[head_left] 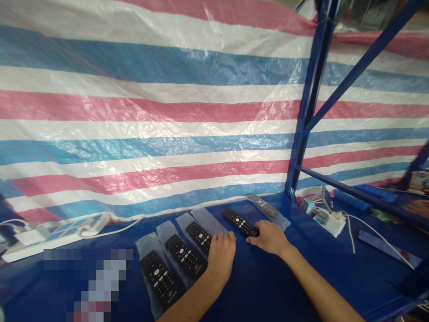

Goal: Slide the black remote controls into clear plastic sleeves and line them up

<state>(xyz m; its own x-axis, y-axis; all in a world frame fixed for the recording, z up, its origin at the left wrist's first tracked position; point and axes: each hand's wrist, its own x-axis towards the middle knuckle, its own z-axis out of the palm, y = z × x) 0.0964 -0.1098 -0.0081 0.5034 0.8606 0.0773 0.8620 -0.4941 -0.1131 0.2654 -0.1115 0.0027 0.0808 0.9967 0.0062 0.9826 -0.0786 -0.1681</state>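
My right hand point(268, 237) grips the lower end of a black remote point(238, 221), which lies on the blue table point(254, 281) outside any sleeve. My left hand point(221, 257), fingers bent and together, rests at the right edge of another black remote point(198, 233) and over the lower part of an empty clear sleeve point(207, 220). What its fingertips hold, if anything, is hidden. Two more black remotes, one in the middle point(182, 252) and one at the left point(159, 273), lie on clear sleeves. A bagged remote point(266, 208) lies beyond my right hand.
A white power strip point(36, 246) with cables lies at the back left. Behind the table hangs a striped plastic sheet point(167, 112). A blue metal post point(306, 103) stands at the back right, with white adapters point(330, 219) and cables beyond it. A pixelated patch covers the lower left.
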